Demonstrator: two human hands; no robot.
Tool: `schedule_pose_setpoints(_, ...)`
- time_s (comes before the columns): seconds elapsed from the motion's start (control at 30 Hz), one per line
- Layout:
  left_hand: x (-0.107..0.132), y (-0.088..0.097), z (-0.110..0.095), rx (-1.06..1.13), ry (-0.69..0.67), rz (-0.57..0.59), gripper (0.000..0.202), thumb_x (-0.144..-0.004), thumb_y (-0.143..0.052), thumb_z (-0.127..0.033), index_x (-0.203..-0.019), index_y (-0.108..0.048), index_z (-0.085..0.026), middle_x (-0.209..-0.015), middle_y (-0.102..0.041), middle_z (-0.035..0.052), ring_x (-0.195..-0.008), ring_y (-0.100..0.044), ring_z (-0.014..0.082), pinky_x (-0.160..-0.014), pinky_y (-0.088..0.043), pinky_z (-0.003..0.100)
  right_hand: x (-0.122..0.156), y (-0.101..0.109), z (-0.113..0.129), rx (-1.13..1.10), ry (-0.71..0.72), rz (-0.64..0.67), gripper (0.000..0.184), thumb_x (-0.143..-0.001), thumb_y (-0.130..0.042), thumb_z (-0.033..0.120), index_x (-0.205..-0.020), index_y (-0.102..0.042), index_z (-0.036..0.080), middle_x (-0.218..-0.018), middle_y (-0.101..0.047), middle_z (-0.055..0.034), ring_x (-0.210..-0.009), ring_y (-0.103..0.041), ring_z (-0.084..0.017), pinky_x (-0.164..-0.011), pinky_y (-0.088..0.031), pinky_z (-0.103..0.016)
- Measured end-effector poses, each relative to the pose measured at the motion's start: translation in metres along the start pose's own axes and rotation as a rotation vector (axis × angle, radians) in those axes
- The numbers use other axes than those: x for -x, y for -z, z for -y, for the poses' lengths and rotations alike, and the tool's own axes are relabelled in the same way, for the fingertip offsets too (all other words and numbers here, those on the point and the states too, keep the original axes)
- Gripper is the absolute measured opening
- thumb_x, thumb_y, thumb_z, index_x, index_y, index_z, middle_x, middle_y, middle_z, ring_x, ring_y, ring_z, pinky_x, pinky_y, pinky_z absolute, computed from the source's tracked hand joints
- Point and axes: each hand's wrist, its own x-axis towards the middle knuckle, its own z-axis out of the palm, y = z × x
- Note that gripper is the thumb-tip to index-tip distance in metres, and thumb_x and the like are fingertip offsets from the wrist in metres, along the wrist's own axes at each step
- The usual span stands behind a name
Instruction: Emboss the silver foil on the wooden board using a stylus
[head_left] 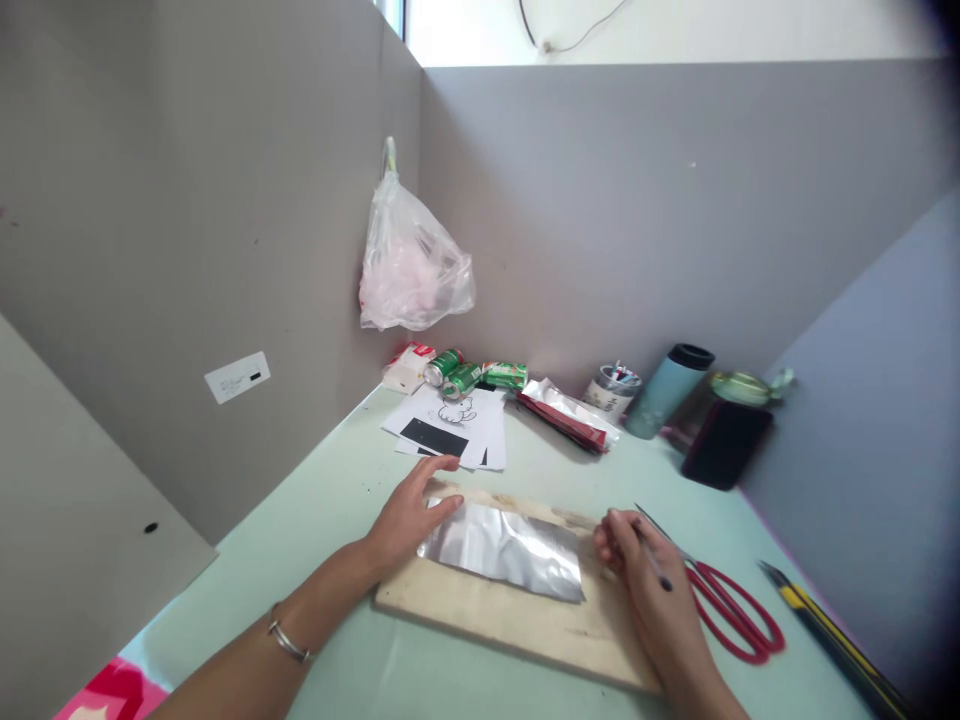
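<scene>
A wooden board [480,605] lies on the pale green table with a thin, slightly crinkled silver metal sheet [502,548] flat on top. At the sheet's left end rests my left hand [420,510], thumb on the metal and fingers spread toward the board's far edge. My right hand [641,560] is closed around a slim dark pen [657,562] at the right side of the board, just past the sheet's right end. Its tip is hidden by the fingers. Red-handled scissors [739,610] lie right beside that hand.
A yellow and black utility knife [825,630] lies at the right. Behind the board are printed papers [435,437], green cans [461,380], a red and silver packet [566,415], a pen cup [611,390], a blue tumbler [667,390] and a dark phone [727,445]. A plastic bag [416,265] hangs from the partition.
</scene>
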Motion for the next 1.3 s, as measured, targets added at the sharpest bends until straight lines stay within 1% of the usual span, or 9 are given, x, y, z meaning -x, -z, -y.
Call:
schedule_pose_setpoints(0.13,0.002,-0.002,-0.001,0.022,0.021,0.0,0.041,-0.091,-0.062,-0.04,-0.129,-0.058,-0.027,-0.138,-0.058,0.008,-0.132,-0.049,0.0297,-0.113,-0.034,0.044,0.002,-0.005,0.0,0.052,0.003,0.011,0.035,-0.084,-0.072,0.051,-0.07,-0.064,0.02,-0.064,-0.065,-0.001,-0.059,-0.053,-0.015,-0.057,-0.042,-0.027)
schedule_pose_setpoints(0.23,0.003,-0.005,0.002,0.042,0.034,0.009,0.04,-0.093,-0.06,-0.04,-0.13,-0.057,-0.026,-0.138,-0.058,0.0086,-0.132,-0.05,0.0294,-0.111,-0.037,0.043,0.002,-0.01,-0.002,0.047,-0.007,0.034,0.028,-0.088,-0.071,0.045,-0.083,-0.065,0.018,-0.065,-0.064,0.0011,-0.059,-0.057,-0.014,-0.057,-0.047,-0.027)
schedule_pose_setpoints(0.3,0.003,-0.007,0.005,0.051,0.043,0.013,0.04,-0.092,-0.061,-0.04,-0.13,-0.057,-0.026,-0.137,-0.059,0.0088,-0.13,-0.052,0.0292,-0.11,-0.038,0.042,0.003,-0.012,-0.003,0.05,-0.017,0.05,0.023,-0.094,-0.066,0.04,-0.095,-0.066,0.016,-0.073,-0.065,0.0019,-0.061,-0.06,-0.012,-0.058,-0.051,-0.027)
schedule_pose_setpoints(0.37,0.003,-0.008,0.006,0.054,0.052,0.011,0.041,-0.091,-0.062,-0.04,-0.129,-0.057,-0.026,-0.135,-0.06,0.0086,-0.128,-0.053,0.0294,-0.11,-0.037,0.043,0.004,-0.013,-0.004,0.063,-0.027,0.068,0.021,-0.099,-0.062,0.036,-0.103,-0.065,0.015,-0.084,-0.067,0.0005,-0.065,-0.063,-0.012,-0.06,-0.054,-0.027)
schedule_pose_setpoints(0.53,0.002,-0.007,0.004,0.064,0.072,-0.006,0.041,-0.091,-0.061,-0.042,-0.129,-0.057,-0.026,-0.134,-0.06,0.008,-0.129,-0.052,0.0299,-0.111,-0.036,0.045,0.005,-0.011,-0.003,0.121,-0.04,0.058,0.026,-0.1,-0.061,0.036,-0.116,-0.065,0.016,-0.108,-0.07,-0.0056,-0.083,-0.07,-0.017,-0.072,-0.06,-0.034)
schedule_pose_setpoints(0.73,0.001,-0.007,0.001,0.077,0.085,-0.016,0.043,-0.09,-0.062,-0.044,-0.128,-0.057,-0.024,-0.133,-0.06,0.0099,-0.131,-0.051,0.031,-0.111,-0.036,0.047,0.004,-0.007,-0.003,0.195,0.001,-0.019,0.027,-0.1,-0.061,0.037,-0.117,-0.066,0.016,-0.111,-0.07,-0.0063,-0.088,-0.07,-0.018,-0.076,-0.06,-0.036)
schedule_pose_setpoints(0.97,0.003,-0.007,0.002,0.09,0.086,-0.025,0.042,-0.091,-0.063,-0.043,-0.128,-0.058,-0.025,-0.131,-0.062,0.0089,-0.129,-0.053,0.0295,-0.11,-0.039,0.044,0.001,-0.002,-0.017,0.276,0.095,-0.104,0.03,-0.099,-0.062,0.035,-0.124,-0.064,0.018,-0.124,-0.067,-0.0079,-0.101,-0.069,-0.023,-0.085,-0.059,-0.042)
schedule_pose_setpoints(1.13,0.003,-0.007,0.0,0.091,0.096,-0.025,0.042,-0.09,-0.063,-0.043,-0.128,-0.058,-0.025,-0.128,-0.063,0.0082,-0.129,-0.053,0.0291,-0.107,-0.041,0.043,0.002,0.0,-0.019,0.34,0.16,-0.12,0.031,-0.098,-0.063,0.035,-0.125,-0.064,0.018,-0.126,-0.066,-0.0078,-0.104,-0.068,-0.024,-0.087,-0.058,-0.043)
schedule_pose_setpoints(1.3,0.003,-0.007,-0.002,0.091,0.102,-0.024,0.042,-0.09,-0.062,-0.042,-0.127,-0.058,-0.024,-0.126,-0.063,0.008,-0.128,-0.053,0.0292,-0.105,-0.043,0.042,0.002,0.0,-0.021,0.376,0.187,-0.137,0.031,-0.098,-0.063,0.035,-0.125,-0.064,0.018,-0.126,-0.066,-0.0078,-0.104,-0.068,-0.024,-0.086,-0.058,-0.043)
